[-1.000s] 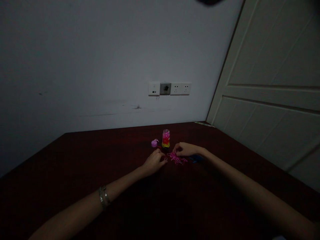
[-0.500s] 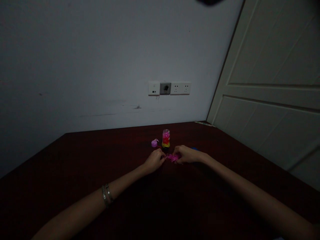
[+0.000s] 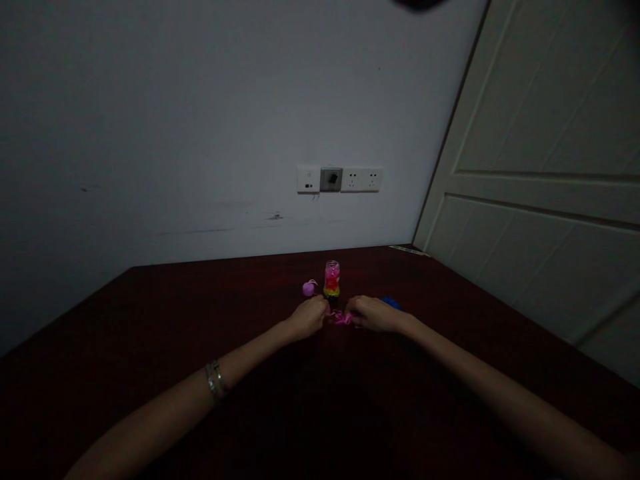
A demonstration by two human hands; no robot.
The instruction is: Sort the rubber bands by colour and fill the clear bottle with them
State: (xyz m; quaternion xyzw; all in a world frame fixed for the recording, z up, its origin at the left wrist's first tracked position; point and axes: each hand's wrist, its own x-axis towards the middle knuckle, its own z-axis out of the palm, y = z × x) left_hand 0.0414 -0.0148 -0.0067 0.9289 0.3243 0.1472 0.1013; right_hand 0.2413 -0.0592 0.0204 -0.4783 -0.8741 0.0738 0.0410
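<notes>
Thin pink bands (image 3: 343, 319), apparently rubber bands, lie in a loose tangle on the dark red table between my two hands. My left hand (image 3: 307, 317) is closed, its fingertips pinching the left end of the tangle. Over the right end, the curled fingers of my right hand (image 3: 371, 312) are closed on more of the pink bands. Just beyond them a small clear jar (image 3: 332, 280) stands upright and uncapped, with pink, red and yellow contents. Left of the jar sits a lilac cap (image 3: 309, 288) with a loop. Fine detail at the fingertips is too dark to make out.
A blue bundle (image 3: 391, 303) lies behind my right wrist, partly hidden by it. The table (image 3: 210, 293) meets a pale wall with a row of sockets (image 3: 361, 179). A white panelled door (image 3: 525, 200) rises along the right side.
The pink tangle looks smaller and more spread out between the hands. My right hand has dropped slightly toward me, and more of the blue bundle shows behind it.
</notes>
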